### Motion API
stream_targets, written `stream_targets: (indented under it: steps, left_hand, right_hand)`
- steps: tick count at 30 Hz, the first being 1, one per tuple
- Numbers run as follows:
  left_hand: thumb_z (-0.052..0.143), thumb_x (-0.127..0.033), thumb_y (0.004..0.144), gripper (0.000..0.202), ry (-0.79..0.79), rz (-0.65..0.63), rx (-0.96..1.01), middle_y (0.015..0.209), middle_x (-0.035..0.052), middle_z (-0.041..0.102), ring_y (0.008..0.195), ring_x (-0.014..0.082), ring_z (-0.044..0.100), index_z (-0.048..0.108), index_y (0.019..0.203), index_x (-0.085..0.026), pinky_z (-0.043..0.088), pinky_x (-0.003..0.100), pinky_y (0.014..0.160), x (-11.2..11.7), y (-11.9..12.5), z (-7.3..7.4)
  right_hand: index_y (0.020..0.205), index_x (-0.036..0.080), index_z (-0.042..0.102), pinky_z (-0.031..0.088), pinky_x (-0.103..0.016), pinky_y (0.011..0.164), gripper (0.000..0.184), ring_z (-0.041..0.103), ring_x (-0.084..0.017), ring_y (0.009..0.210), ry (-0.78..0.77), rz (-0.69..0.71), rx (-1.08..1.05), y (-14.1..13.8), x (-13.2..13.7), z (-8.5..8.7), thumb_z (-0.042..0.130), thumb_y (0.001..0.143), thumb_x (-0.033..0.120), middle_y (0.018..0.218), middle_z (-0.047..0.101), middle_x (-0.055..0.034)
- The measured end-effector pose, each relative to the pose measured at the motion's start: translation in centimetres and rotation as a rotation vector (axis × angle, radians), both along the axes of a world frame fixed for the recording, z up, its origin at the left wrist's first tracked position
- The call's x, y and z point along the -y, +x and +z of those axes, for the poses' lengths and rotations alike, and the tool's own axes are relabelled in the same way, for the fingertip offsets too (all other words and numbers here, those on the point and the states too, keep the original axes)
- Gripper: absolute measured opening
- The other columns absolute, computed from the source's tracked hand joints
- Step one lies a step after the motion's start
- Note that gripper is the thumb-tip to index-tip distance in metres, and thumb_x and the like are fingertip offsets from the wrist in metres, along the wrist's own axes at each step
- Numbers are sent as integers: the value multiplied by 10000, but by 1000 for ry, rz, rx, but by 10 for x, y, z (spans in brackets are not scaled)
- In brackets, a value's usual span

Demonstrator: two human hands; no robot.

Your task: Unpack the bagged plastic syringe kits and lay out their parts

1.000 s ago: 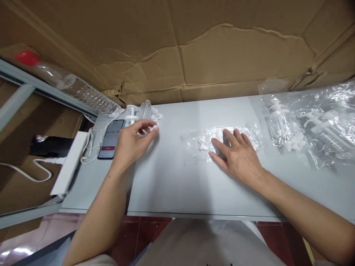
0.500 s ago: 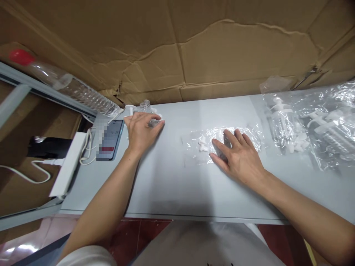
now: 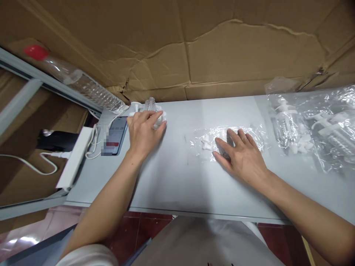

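Note:
My left hand (image 3: 144, 131) lies at the far left of the grey table (image 3: 172, 177), its fingers curled over small white plastic parts (image 3: 162, 117) beside a little clear ribbed bottle (image 3: 150, 104). What the fingers grip is partly hidden. My right hand (image 3: 240, 155) rests flat with fingers spread on a clear plastic bag (image 3: 222, 135) in the middle of the table. A small white plastic piece (image 3: 205, 143) shows inside the bag, just left of the fingertips.
A phone (image 3: 114, 135) lies left of my left hand, next to a white power strip (image 3: 74, 157) with cables. A large clear bottle with a red cap (image 3: 83, 85) leans at the back left. Bags of white pump parts (image 3: 313, 127) sit at the right. Cardboard (image 3: 194, 48) lines the back.
My left hand has reached farther back over the white parts by the small bottle and closed on them. My right hand has stayed on the bag.

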State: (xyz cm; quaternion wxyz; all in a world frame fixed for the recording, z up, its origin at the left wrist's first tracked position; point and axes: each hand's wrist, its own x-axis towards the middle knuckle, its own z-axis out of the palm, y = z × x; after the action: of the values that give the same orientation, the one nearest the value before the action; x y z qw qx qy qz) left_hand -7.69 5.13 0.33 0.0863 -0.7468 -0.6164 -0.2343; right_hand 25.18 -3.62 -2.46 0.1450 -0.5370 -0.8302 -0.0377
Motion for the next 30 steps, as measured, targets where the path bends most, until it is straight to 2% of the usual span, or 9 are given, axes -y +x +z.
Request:
stream_targets:
  steps: [4, 6, 11, 16, 20, 23, 26, 28, 30]
  left_hand:
    - [690, -310, 972, 121, -40, 9, 2, 1040, 32, 806, 1014, 281, 636, 795, 1012, -265, 333, 463, 961, -15, -2, -7]
    - [672, -317, 979, 140, -41, 21, 5, 1027, 45, 816, 1005, 296, 655, 796, 957, -257, 339, 479, 962, -16, -3, -8]
    - [647, -345, 968, 172, -31, 44, 28, 1046, 59, 819, 1031, 334, 674, 799, 941, -268, 354, 514, 968, -13, -3, -7]
    - [628, -339, 967, 180, -19, 42, 59, 1032, 58, 824, 1003, 331, 695, 786, 921, -265, 365, 526, 968, -16, -2, -9]
    - [670, -340, 946, 145, 32, 67, 71, 1011, 54, 820, 1000, 309, 702, 782, 909, -256, 404, 502, 977, -7, 0, 0]
    - [685, -364, 942, 156, -56, -64, 190, 964, 29, 811, 844, 227, 698, 797, 926, -256, 498, 405, 862, 16, 9, 14]
    - [719, -364, 926, 153, -392, -333, 335, 826, -1, 786, 664, 159, 646, 826, 892, -261, 509, 310, 659, 41, 23, 23]
    - [726, -334, 935, 147, -566, -448, 383, 775, -7, 773, 634, 145, 642, 846, 887, -264, 497, 293, 617, 51, 35, 22]
    - [726, -325, 950, 145, -613, -481, 407, 765, -9, 766, 637, 142, 649, 862, 958, -276, 496, 292, 618, 54, 46, 17]
  right_hand:
    - [1344, 204, 737, 480, -632, 1071, 470, 553, -484, 1344, 2, 4, 4, 0, 0, 0, 493, 1062, 489, 1427, 609, -223]
    - [1347, 205, 733, 480, -628, 1068, 471, 551, -481, 1343, -2, 3, 1, 0, -1, 1, 489, 1063, 490, 1430, 605, -222]
    - [1346, 207, 729, 481, -616, 1060, 471, 551, -473, 1334, -5, 2, 8, 0, -1, 2, 480, 1064, 491, 1418, 610, -213]
    - [1349, 206, 725, 471, -616, 1058, 463, 542, -469, 1331, -8, -1, 5, -1, 0, 3, 480, 1064, 475, 1429, 606, -219]
    - [1352, 210, 722, 462, -614, 1066, 467, 532, -467, 1337, -22, 0, 3, -1, 0, 3, 471, 1066, 481, 1430, 599, -213]
    - [1383, 212, 705, 462, -606, 1072, 478, 528, -465, 1342, -20, 1, 5, 0, 0, 3, 470, 1067, 483, 1428, 591, -211]
    - [1430, 249, 678, 464, -609, 1069, 472, 530, -459, 1334, -5, 6, 3, 0, 0, 2, 490, 1063, 479, 1419, 586, -202]
    - [1423, 281, 685, 464, -615, 1063, 450, 531, -453, 1324, 4, 12, 6, 0, 0, 2, 504, 1061, 477, 1415, 577, -192]
    - [1404, 302, 699, 464, -619, 1052, 426, 525, -446, 1312, 2, 16, 13, -1, 1, 3, 508, 1061, 467, 1421, 566, -185]
